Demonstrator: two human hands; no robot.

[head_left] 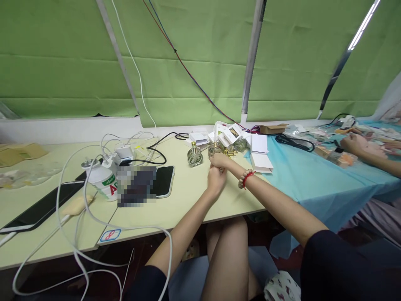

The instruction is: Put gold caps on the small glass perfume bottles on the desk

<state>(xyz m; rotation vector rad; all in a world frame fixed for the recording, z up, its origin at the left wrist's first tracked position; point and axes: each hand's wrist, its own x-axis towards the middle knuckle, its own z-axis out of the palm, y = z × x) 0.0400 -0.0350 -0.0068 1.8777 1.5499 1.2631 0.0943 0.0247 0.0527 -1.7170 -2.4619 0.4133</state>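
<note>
My left hand [216,182] is closed just above the table, fingers curled round something mostly hidden; only a small glint shows between the hands. Pressed against it from above is my right hand [218,159], also closed, with a beaded bracelet and red cord [246,179] on the wrist. Directly behind the hands is a clear glass bottle [216,148], partly covered by them. To their left stands another glass bottle [195,156] with a gold neck. Several small gold pieces [231,151] lie at the right, beside a further glass bottle [240,144].
White cartons [232,133] are heaped behind the bottles, with an open white box [260,154] at the right. A phone [164,181], a white can [102,179] and looping white cables [125,228] occupy the left. Another person's hand [351,143] is over the blue cloth [291,167].
</note>
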